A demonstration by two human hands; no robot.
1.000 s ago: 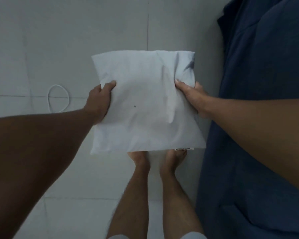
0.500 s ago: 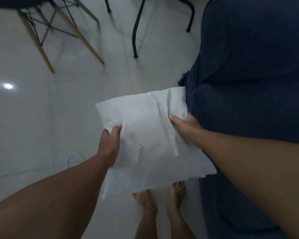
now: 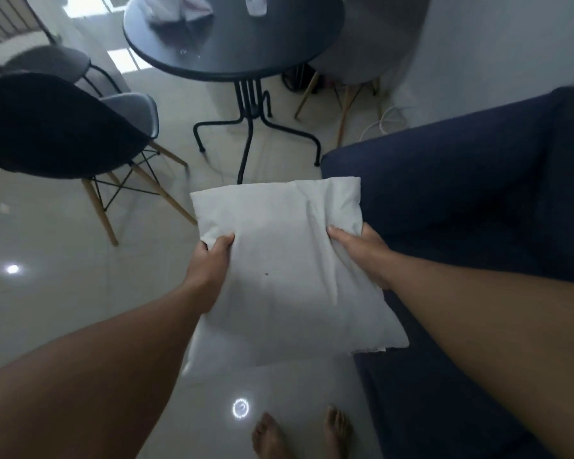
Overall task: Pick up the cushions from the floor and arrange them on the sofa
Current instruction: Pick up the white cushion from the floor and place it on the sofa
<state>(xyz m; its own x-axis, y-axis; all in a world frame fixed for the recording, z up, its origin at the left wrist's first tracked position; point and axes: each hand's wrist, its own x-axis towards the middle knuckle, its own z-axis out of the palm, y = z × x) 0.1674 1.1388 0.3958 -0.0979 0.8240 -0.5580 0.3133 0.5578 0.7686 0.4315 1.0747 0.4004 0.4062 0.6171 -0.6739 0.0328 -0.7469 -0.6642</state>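
A white square cushion is held up in the air in front of me, above the glossy floor. My left hand grips its left edge, thumb on top. On the right edge, my right hand pinches the fabric. The dark blue sofa fills the right side, its seat edge just beside and behind the cushion's right corner. No other cushion shows.
A round black table on thin metal legs stands ahead, with a cloth on it. A dark shell chair with wooden legs is at the left, another chair behind it. My bare feet stand on pale tiles near the sofa front.
The view has tilted up from the floor to the table and chairs. The cushion has risen with both hands still on it and now sits closer to the sofa seat.
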